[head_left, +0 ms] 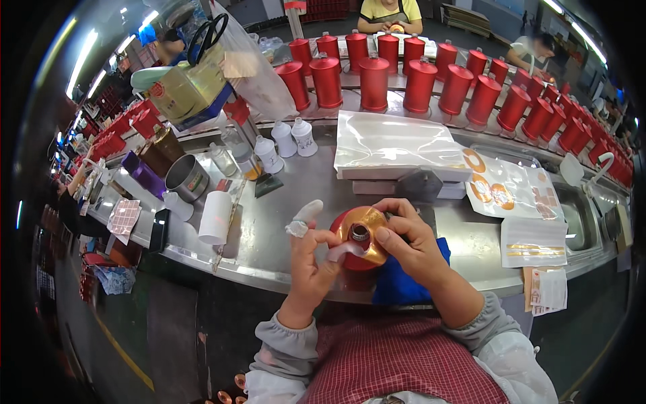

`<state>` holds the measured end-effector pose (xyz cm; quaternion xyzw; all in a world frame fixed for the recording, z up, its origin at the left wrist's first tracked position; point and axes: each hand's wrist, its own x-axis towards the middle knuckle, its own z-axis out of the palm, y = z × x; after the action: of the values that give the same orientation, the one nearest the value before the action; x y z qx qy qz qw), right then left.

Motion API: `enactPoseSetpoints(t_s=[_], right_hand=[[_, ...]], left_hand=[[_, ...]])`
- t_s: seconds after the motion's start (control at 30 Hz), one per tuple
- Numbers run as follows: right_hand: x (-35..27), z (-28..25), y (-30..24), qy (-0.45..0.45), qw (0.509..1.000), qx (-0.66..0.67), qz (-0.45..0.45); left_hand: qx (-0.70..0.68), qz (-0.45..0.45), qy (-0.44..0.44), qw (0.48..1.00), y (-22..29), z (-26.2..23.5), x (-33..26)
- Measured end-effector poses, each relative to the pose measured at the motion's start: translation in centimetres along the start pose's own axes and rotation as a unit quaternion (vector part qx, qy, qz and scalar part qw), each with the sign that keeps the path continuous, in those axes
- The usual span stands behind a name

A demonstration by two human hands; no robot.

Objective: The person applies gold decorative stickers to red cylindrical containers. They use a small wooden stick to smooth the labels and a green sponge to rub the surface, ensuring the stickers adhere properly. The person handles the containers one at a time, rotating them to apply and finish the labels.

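Note:
Before me at the bench edge stands a red bottle (pixel 361 261), seen from above, its dark open neck in the middle. Around the neck lies a gold ring-shaped sticker (pixel 374 219). Thumb and fingers of my right hand (pixel 410 242) grip the sticker's right edge. My left hand (pixel 314 257) pinches a curled translucent film strip (pixel 346 250) at the sticker's near left side; whether the strip is still joined to the sticker I cannot tell. A white covering wraps my raised left index finger. Beside my right wrist, a blue cloth (pixel 404 279) lies on the steel bench.
Rows of red bottles (pixel 374 84) stand on the curved line beyond. A film-covered stack (pixel 397 143) and sheets of gold ring stickers (pixel 498 182) lie ahead and right. Leftward are a paper roll (pixel 215 217), a metal pot (pixel 187 178) and white bottles (pixel 304 137). A sink (pixel 580 214) is at right.

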<state>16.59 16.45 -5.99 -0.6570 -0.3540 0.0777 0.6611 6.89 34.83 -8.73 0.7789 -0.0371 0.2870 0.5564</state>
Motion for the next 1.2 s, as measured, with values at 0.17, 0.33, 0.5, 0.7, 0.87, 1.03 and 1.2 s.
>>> enactPoseSetpoints(t_s=[0.17, 0.33, 0.5, 0.7, 0.87, 1.03, 1.2], right_hand=[[-0.2, -0.2, 0.3, 0.015, 1.0, -0.013, -0.018], [-0.4, -0.6, 0.8, 0.042, 0.996, -0.067, -0.052], [-0.5, -0.5, 1.2, 0.045, 0.998, -0.037, -0.007], [0.2, -0.5, 1.5, 0.028, 0.997, 0.061, 0.04], [-0.3, -0.5, 2.1, 0.007, 0.981, 0.165, 0.097], [-0.6, -0.6, 2.4, -0.043, 0.993, 0.094, 0.054], [-0.7, -0.8, 2.2, -0.047, 0.989, 0.121, 0.074]], left_hand=[[-0.086, -0.089, 0.0, 0.992, 2.0, -0.5, 0.0], [0.077, -0.047, 0.012, 0.996, 1.7, -0.6, 0.0], [-0.272, -0.165, 0.056, 0.946, 1.0, 1.1, -0.8], [-0.304, -0.182, 0.022, 0.935, 1.4, 2.2, -0.8], [-0.312, -0.19, 0.031, 0.93, 1.8, 2.7, -0.9], [-0.322, -0.181, 0.023, 0.929, 1.8, 2.8, -0.9], [-0.327, -0.18, 0.017, 0.928, 1.8, 2.9, -0.8]])
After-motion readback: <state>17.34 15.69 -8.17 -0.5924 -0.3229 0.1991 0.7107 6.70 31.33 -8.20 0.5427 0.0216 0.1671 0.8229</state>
